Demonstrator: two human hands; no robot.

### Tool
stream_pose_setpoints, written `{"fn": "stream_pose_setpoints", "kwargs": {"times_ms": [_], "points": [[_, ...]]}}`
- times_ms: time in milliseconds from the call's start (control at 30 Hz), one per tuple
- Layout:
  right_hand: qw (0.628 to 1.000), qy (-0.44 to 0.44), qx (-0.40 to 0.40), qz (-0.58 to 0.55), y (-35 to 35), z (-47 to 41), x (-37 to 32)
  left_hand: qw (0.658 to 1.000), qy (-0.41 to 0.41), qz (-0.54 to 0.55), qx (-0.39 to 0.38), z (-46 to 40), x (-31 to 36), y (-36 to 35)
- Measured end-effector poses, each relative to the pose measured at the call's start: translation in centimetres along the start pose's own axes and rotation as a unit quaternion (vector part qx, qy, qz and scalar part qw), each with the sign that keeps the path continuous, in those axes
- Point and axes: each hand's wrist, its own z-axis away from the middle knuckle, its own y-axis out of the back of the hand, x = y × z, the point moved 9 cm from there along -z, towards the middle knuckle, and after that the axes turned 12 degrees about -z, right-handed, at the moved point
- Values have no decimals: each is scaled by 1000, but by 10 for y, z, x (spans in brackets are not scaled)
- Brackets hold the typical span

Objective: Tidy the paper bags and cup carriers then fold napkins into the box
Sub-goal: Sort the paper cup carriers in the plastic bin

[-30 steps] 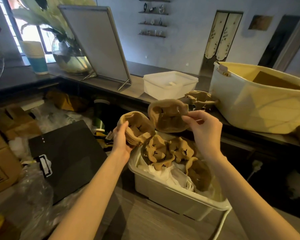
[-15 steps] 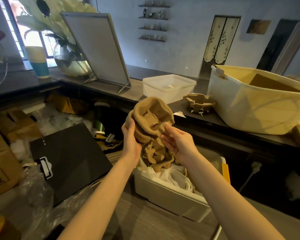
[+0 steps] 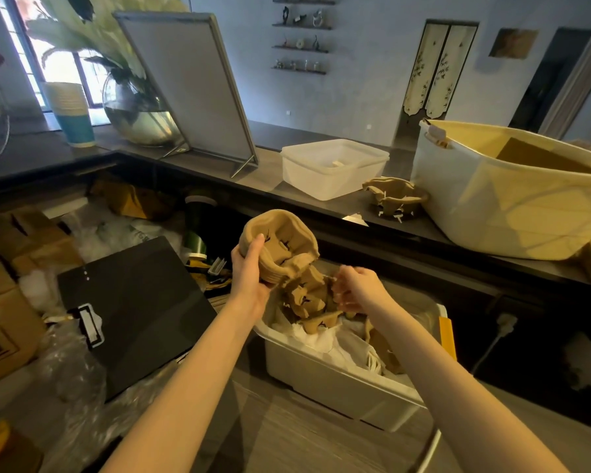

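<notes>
Left hand [image 3: 249,274] grips stacked carriers [image 3: 280,249]; right hand [image 3: 359,290] pinches one below.

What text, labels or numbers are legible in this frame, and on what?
None can be read.
White label on the black box: shape only, no characters legible.
Print on the plastic bags behind it: blurred.
Markings on the cardboard boxes at the left: too dark to read.
Cup carriers held by the left hand: no print visible.
</notes>
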Motion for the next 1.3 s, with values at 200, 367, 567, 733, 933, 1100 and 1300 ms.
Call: {"fn": "stream_pose_setpoints", "kwargs": {"times_ms": [200,367,567,733,933,1100,1300], "points": [[992,-74,-61,77,-3,-10,52,1000,18,3,9,-7,-1,13],[981,-89,-117,130,-24,-13,67,999,31,0,24,-9,-4,24],[974,-28,-47,219,-17,-33,66,999,33,-8,31,-11,-4,32],[963,118,-23,241,-1,-22,27,999,36,-5,37,-12,-3,30],[951,206,17,230,31,10,-33,999,36,-9,32,-11,-1,23],[956,261,37,133,53,31,-57,999,34,-23,24,-7,-1,14],[944,330,13,18,58,48,-69,996,60,-55,19,-2,-6,3]]}}
